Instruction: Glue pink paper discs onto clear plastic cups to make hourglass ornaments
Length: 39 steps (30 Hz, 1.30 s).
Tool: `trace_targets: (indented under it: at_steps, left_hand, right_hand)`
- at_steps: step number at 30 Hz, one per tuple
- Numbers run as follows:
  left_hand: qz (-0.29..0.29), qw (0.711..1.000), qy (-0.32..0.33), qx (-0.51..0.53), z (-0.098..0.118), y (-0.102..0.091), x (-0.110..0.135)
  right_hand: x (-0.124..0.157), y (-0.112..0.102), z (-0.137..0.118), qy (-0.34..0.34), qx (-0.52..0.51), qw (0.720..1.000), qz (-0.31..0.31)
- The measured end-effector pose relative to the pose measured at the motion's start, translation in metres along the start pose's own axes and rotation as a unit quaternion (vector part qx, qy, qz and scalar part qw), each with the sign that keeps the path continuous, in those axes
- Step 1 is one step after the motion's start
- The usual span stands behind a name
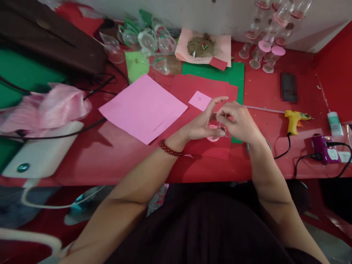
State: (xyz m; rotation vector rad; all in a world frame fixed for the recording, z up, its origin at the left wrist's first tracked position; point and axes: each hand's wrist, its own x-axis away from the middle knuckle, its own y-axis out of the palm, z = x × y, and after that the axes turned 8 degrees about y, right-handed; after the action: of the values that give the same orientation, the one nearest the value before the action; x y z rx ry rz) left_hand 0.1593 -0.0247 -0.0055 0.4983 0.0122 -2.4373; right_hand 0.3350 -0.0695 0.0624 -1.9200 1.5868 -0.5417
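Note:
My left hand (202, 123), with a beaded bracelet at the wrist, curls its thumb and fingers round a small clear plastic piece with a pink round end (213, 138). The piece is partly hidden by the fingers. Close against it, my right hand (237, 120) has its fingertips pinched together at the clear part. What those fingertips grip is too small and covered to make out. Both hands are above red paper sheets (211, 152). A small pink paper square (198, 99) with a pencil mark lies just beyond my left hand.
A large pink sheet (143, 108) lies to the left. Clear plastic bottle pieces (148, 40) are heaped at the back. Hourglass shapes with pink discs (264, 46) stand back right. A yellow glue gun (294, 121), its cord, and a purple power adapter (326, 149) lie right.

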Motion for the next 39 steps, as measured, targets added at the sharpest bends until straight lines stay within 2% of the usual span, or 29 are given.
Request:
trace_targets:
  at_steps: [3, 7, 12, 14, 17, 21, 22, 24, 29, 34, 39]
  left_hand:
    - [0.008, 1.0, -0.005, 0.0, 0.001, 0.001, 0.0]
    - [0.021, 1.0, -0.005, 0.001, 0.002, 0.003, -0.001]
    - [0.027, 1.0, 0.006, -0.006, 0.004, 0.005, 0.0]
    - [0.038, 0.999, 0.007, -0.009, 0.004, 0.005, 0.0]
    - [0.047, 0.999, 0.006, -0.011, 0.003, 0.003, 0.0]
    - [0.051, 0.999, 0.006, -0.011, 0.003, 0.001, 0.001]
    - [0.05, 0.999, 0.005, -0.01, 0.003, 0.001, 0.001]
    - [0.045, 0.999, 0.0, -0.011, 0.005, 0.001, 0.001]
    - [0.045, 0.999, -0.002, -0.012, 0.005, 0.001, -0.001]
    - [0.063, 0.998, -0.001, -0.013, -0.001, -0.002, 0.001]
    - [0.063, 0.998, -0.007, -0.002, -0.001, -0.002, 0.001]
  right_hand:
    - [0.0, 0.009, -0.004, 0.043, 0.008, 0.998, 0.054]
    - [0.0, 0.014, -0.001, 0.109, -0.033, 0.988, 0.102]
    - [-0.003, 0.006, 0.013, 0.135, -0.047, 0.965, 0.22]
    - [-0.003, 0.001, 0.018, 0.136, -0.032, 0.962, 0.235]
    - [-0.004, -0.004, 0.02, 0.087, -0.038, 0.971, 0.218]
    - [-0.004, -0.006, 0.013, -0.003, -0.043, 0.996, 0.081]
    - [-0.004, -0.005, 0.011, -0.013, -0.039, 0.998, 0.05]
    - [-0.003, -0.003, 0.007, -0.01, -0.037, 0.999, 0.026]
    - [-0.002, 0.007, 0.003, 0.064, -0.062, 0.995, 0.045]
    - [0.0, 0.014, -0.001, 0.077, -0.059, 0.991, 0.091]
    - [0.0, 0.025, -0.001, 0.124, -0.123, 0.979, 0.11]
